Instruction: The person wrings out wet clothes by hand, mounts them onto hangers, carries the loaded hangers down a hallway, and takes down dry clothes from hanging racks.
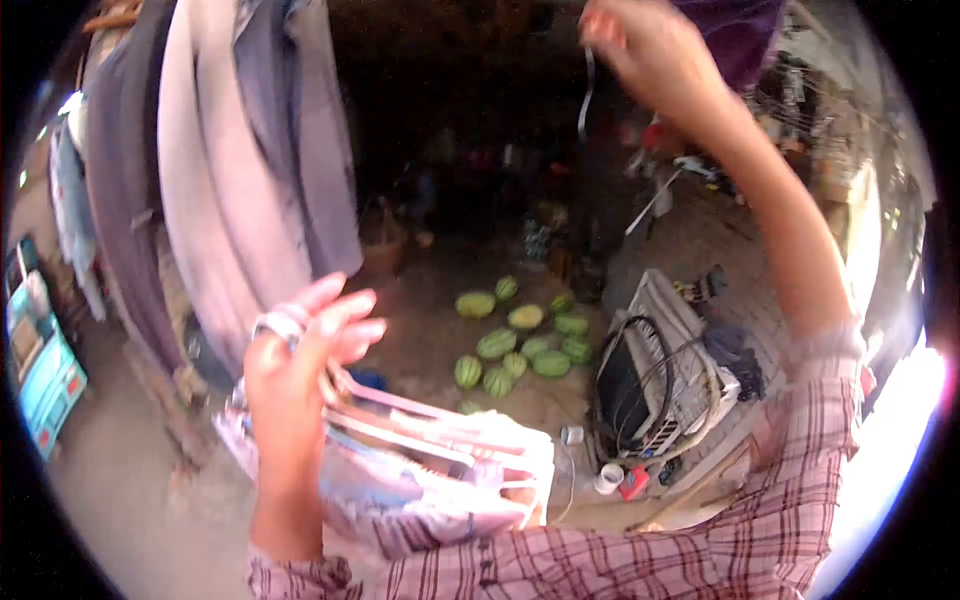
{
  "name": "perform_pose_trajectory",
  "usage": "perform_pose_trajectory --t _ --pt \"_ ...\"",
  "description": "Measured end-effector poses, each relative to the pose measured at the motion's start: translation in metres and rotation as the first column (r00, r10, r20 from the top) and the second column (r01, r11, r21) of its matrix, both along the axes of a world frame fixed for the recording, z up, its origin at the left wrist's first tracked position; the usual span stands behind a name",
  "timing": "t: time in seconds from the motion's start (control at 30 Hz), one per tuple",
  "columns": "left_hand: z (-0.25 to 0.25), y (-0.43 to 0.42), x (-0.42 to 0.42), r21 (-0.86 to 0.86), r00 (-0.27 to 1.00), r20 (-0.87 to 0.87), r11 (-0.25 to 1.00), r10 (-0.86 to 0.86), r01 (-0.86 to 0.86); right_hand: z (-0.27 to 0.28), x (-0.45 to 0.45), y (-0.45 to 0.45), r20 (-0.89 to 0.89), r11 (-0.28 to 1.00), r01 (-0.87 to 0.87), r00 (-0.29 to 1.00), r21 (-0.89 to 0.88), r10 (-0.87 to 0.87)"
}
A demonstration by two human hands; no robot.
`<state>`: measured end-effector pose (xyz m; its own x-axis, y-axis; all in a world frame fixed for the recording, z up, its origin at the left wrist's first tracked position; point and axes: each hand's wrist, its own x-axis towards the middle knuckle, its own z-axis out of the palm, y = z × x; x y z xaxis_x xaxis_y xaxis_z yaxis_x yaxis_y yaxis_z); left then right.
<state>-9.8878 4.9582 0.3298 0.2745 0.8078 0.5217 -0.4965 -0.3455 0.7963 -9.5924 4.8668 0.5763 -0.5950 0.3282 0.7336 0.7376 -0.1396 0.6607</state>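
My left hand (310,340) is at the lower left, its fingers partly curled, holding a bunch of clothes hangers (430,450). Pink and white hanger bars fan out to the right of the wrist, and light-coloured clothes (400,510) hang from them. Raised at the top of the view, my right hand (645,50) has closed, blurred fingers. A thin pale curved strip (587,95) dangles just below them; what exactly the fingers grip is unclear. Purple cloth (735,40) hangs behind that hand. Grey and pinkish trousers (240,150) hang to the upper left of my left hand.
Several watermelons (525,345) lie on the ground ahead. To their right stands a worn white appliance (665,370) with a black hose, near a white cup (608,478) and a red object (634,484). A turquoise cabinet (55,385) is at far left. The background is dark.
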Motion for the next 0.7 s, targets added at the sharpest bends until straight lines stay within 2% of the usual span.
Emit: perform_pose_trajectory --t 0.03,0.07,0.1,0.13,0.17,0.2,0.23,0.3,0.33,0.37,0.43,0.53,0.57,0.63,0.7 --pt "0.000 0.000 0.002 0.018 1.000 -0.003 1.000 -0.002 0.002 -0.053 -0.016 0.006 -0.233 0.916 -0.178 0.968 -0.360 0.096" --pt "0.000 0.001 0.002 0.034 1.000 -0.002 0.999 -0.008 0.008 -0.101 -0.039 -0.004 -0.470 0.723 -0.267 0.878 -0.638 -0.090" --pt "0.001 0.002 0.000 0.055 1.000 -0.005 0.998 -0.017 0.017 -0.141 -0.047 -0.004 -0.558 0.481 -0.413 0.804 -0.773 -0.206" --pt "0.001 0.006 -0.001 0.062 0.999 -0.004 0.997 -0.040 0.040 -0.169 -0.063 -0.010 -0.576 0.317 -0.482 0.712 -0.817 -0.401" --pt "-0.002 0.011 -0.003 0.079 0.998 0.000 0.995 -0.060 0.060 -0.197 -0.067 -0.013 -0.599 0.210 -0.578 0.645 -0.788 -0.475" --pt "-0.002 0.015 -0.004 0.083 0.997 0.006 0.994 -0.072 0.071 -0.211 -0.073 -0.014 -0.550 0.116 -0.586 0.648 -0.802 -0.527" --pt "0.015 0.000 -0.005 0.095 0.997 0.003 0.992 -0.078 0.078 -0.209 -0.076 -0.029 -0.648 0.040 -0.734 0.572 -0.678 -0.504" --pt "0.017 -0.002 0.000 0.072 0.997 0.027 0.995 -0.077 0.075 -0.230 -0.072 -0.030 -0.686 0.013 -0.794 0.517 -0.608 -0.513" --pt "0.017 -0.002 0.000 0.080 0.997 -0.002 0.994 -0.074 0.074 -0.237 -0.073 -0.029 -0.687 0.028 -0.778 0.536 -0.627 -0.491" --pt "0.017 -0.001 0.000 0.090 0.997 -0.030 0.993 -0.072 0.075 -0.238 -0.075 -0.034 -0.669 0.076 -0.749 0.536 -0.658 -0.515" --pt "0.016 0.003 0.000 0.077 0.998 -0.003 0.995 -0.062 0.062 -0.240 -0.072 -0.037 -0.767 0.247 -0.751 0.487 -0.612 -0.418" --pt "0.008 0.005 0.003 0.069 0.998 0.052 0.997 -0.038 0.034 -0.218 -0.071 -0.050 -0.747 0.326 -0.718 0.398 -0.615 -0.533" --pt "0.007 0.008 0.005 0.069 0.997 0.071 0.997 -0.031 0.026 -0.215 -0.064 -0.049 -0.791 0.401 -0.700 0.405 -0.591 -0.459" --pt "0.009 0.009 0.005 0.069 0.997 0.077 0.998 -0.018 0.012 -0.199 -0.050 -0.052 -0.835 0.479 -0.719 0.263 -0.504 -0.484" --pt "0.012 0.001 0.004 0.037 0.998 0.058 0.999 -0.029 0.027 -0.184 -0.034 -0.058 -0.895 0.536 -0.788 0.043 -0.303 -0.443"
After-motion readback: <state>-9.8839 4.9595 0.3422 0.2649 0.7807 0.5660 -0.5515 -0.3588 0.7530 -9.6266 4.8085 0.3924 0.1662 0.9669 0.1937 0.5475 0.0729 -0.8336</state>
